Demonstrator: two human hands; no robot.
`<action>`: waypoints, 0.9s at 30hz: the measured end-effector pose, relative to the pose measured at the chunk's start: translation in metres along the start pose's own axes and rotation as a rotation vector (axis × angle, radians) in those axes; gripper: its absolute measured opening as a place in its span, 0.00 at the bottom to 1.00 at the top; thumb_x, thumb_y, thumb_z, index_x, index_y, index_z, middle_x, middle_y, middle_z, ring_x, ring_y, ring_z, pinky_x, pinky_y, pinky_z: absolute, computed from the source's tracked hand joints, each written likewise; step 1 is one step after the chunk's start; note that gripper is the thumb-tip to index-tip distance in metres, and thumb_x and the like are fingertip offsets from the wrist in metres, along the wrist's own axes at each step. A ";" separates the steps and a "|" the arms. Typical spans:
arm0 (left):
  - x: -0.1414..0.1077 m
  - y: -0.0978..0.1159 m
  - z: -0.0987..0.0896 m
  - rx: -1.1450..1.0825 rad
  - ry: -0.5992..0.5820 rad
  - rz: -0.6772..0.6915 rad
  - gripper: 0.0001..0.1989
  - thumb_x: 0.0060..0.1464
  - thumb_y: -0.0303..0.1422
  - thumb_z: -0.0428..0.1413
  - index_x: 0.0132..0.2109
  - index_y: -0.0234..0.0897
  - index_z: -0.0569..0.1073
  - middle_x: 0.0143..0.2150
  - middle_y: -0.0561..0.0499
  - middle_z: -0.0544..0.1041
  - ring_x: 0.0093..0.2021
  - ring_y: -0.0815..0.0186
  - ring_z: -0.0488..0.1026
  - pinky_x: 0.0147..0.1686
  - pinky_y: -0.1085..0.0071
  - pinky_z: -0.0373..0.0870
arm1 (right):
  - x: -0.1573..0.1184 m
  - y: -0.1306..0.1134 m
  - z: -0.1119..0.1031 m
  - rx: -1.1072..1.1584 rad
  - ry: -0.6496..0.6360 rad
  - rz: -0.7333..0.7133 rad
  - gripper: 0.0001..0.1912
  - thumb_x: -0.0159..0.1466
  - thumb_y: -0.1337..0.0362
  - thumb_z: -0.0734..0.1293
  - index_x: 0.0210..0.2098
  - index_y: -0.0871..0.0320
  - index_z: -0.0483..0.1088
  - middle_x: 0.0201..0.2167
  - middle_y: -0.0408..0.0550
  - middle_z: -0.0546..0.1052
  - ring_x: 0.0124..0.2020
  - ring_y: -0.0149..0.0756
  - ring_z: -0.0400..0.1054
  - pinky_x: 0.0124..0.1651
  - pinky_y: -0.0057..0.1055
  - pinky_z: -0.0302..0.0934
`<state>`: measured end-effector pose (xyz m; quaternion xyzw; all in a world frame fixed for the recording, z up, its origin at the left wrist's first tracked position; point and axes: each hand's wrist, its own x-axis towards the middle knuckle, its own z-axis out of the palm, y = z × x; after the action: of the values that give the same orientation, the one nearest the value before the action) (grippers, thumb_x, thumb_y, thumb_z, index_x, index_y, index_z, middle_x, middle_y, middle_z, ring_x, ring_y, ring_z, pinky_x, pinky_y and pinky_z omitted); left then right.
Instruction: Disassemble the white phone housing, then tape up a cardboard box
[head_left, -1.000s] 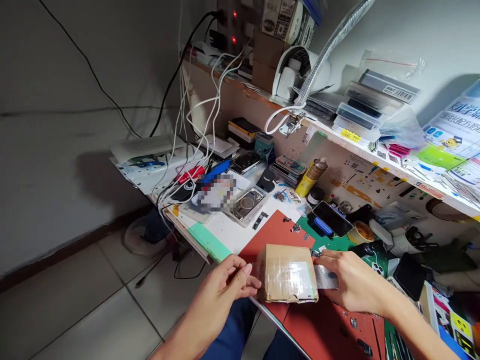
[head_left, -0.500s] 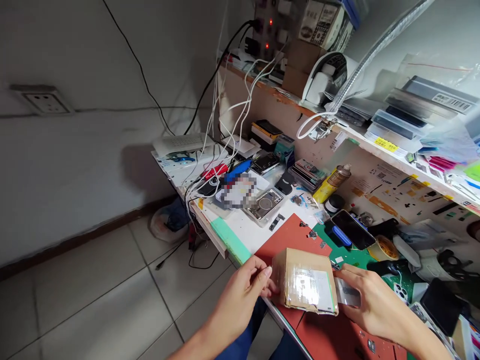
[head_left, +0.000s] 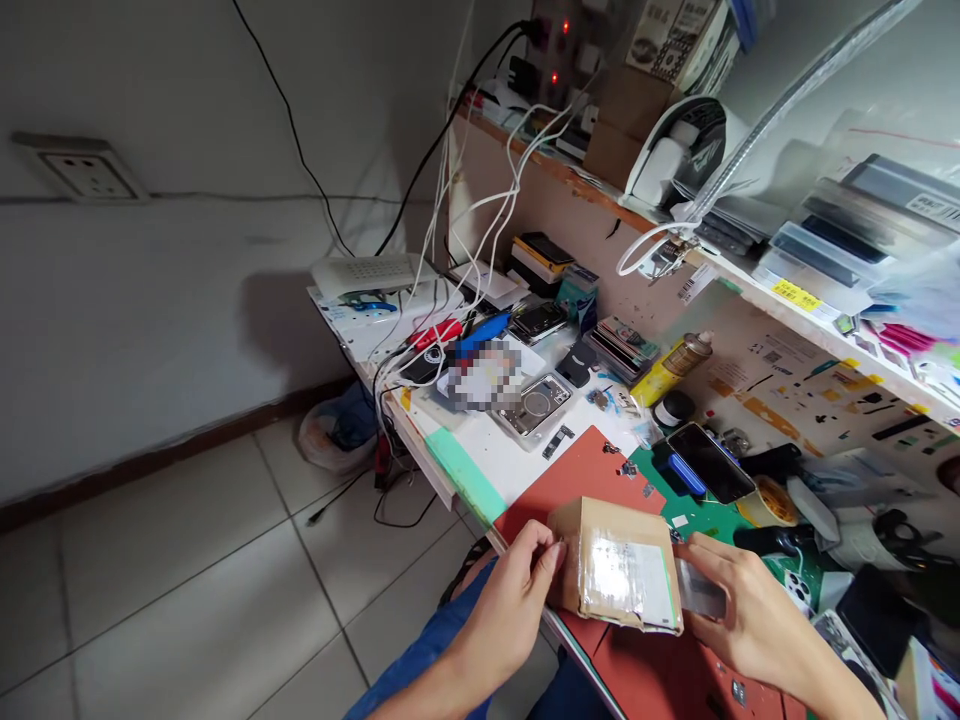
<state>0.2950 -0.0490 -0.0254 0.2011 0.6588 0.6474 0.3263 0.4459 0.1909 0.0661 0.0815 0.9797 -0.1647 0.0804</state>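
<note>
A small brown cardboard box (head_left: 600, 515) with a white label and shiny clear tape on its near face sits over the red mat (head_left: 626, 655). At the box's left side is my left hand (head_left: 521, 580), its thumb and fingers closed in a pinch against the edge; the fingertips are partly hidden. My right hand (head_left: 739, 595) is curled at the right side of the box. Between its fingers and the box is a clear, greyish plastic piece (head_left: 699, 592), whose exact kind I cannot make out.
An opened phone housing (head_left: 535, 408) lies beyond the mat, with small metal parts (head_left: 559, 441) near it. A phone (head_left: 711, 462) leans on a blue object at the right. A yellow spray can (head_left: 671, 368) stands below the cluttered shelf (head_left: 585, 195). White cables (head_left: 480, 205) hang at the left.
The view has shifted slightly, so the bench appears a little farther right. Both hands stay at the sides of the box, the left pinch slightly nearer its edge.
</note>
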 end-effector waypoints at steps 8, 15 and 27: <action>-0.013 -0.013 0.015 0.078 0.173 -0.007 0.18 0.71 0.51 0.44 0.44 0.43 0.69 0.43 0.44 0.78 0.44 0.54 0.77 0.48 0.57 0.74 | 0.000 -0.001 0.003 0.013 0.008 0.026 0.15 0.55 0.72 0.65 0.42 0.53 0.70 0.34 0.46 0.71 0.35 0.37 0.67 0.36 0.33 0.56; -0.033 -0.054 0.027 0.379 -0.060 0.587 0.47 0.66 0.61 0.35 0.78 0.41 0.26 0.81 0.31 0.36 0.79 0.42 0.41 0.71 0.40 0.57 | 0.004 -0.011 -0.002 0.003 0.023 0.048 0.10 0.55 0.71 0.64 0.37 0.54 0.68 0.33 0.45 0.71 0.32 0.35 0.64 0.35 0.31 0.53; 0.025 0.081 0.021 1.163 -0.366 0.864 0.63 0.46 0.56 0.70 0.78 0.39 0.49 0.78 0.22 0.45 0.77 0.30 0.41 0.69 0.29 0.51 | 0.007 -0.018 -0.004 -0.096 0.059 0.112 0.09 0.52 0.68 0.67 0.34 0.56 0.70 0.32 0.45 0.73 0.30 0.33 0.64 0.34 0.30 0.48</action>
<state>0.2791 -0.0105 0.0515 0.6867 0.6924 0.2213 -0.0115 0.4348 0.1762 0.0742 0.1371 0.9823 -0.1104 0.0643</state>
